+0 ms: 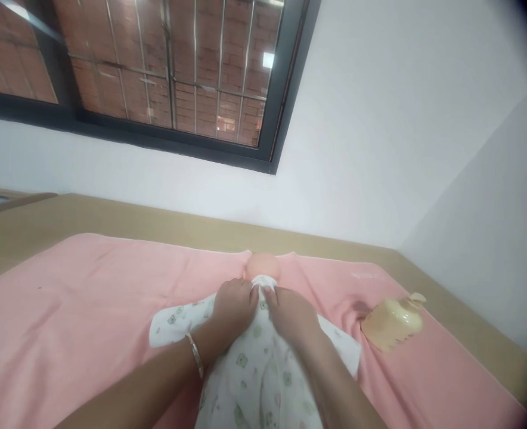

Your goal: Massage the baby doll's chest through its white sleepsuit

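Doll (263, 266), in printed white bodysuit (254, 369), supine on pink towel (67, 310); I see left hand (234, 304) and right hand (290, 316) pinching its neckline, head just beyond fingertips.

Head view, close, forward and down

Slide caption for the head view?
Left hand and right hand grip a baby doll's romper collar on a pink towel, pump bottle beside.
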Demonstrator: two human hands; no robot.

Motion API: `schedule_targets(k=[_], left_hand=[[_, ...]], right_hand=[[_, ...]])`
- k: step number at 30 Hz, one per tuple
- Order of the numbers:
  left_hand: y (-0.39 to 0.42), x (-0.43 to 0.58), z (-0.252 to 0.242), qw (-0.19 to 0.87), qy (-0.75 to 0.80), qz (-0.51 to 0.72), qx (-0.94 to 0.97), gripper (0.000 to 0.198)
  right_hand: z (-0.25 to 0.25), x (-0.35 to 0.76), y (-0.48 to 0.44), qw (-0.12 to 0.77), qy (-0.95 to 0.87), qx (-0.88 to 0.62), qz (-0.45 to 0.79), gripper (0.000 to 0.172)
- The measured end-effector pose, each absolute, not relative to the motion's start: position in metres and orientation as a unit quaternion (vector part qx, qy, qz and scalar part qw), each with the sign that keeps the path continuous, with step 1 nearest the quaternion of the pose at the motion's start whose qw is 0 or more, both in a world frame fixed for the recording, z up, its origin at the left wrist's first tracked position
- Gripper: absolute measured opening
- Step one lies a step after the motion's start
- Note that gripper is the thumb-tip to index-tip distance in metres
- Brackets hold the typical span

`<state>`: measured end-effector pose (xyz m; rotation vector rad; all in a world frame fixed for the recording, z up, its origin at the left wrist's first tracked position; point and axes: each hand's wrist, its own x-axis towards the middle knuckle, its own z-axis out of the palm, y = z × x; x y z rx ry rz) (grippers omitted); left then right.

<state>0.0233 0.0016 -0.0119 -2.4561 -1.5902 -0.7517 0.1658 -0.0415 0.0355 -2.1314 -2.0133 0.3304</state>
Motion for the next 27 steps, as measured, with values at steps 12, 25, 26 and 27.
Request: schedule_targets(k=[12,25,26,27], left_hand=[[0.005,0.02,-0.01,-0.023,-0.526,-0.265,-0.808,0.035],[0.003,0.021,-0.012,0.07,-0.514,-0.271,-0.811,0.032],[0.003,0.021,-0.013,0.076,-0.511,-0.272,-0.812,0.031],[0.003,0.021,-0.014,0.083,-0.509,-0.273,-0.812,0.03]], right_hand=[[0.042,0.16,-0.049,0.096,-0.706,-0.699,0.058,0.069],[0.033,0.166,-0.04,0.117,-0.695,-0.705,0.073,0.07],[0.032,0.165,-0.04,0.115,-0.698,-0.705,0.061,0.07],[0.031,0.164,-0.04,0.112,-0.699,-0.705,0.05,0.07]])
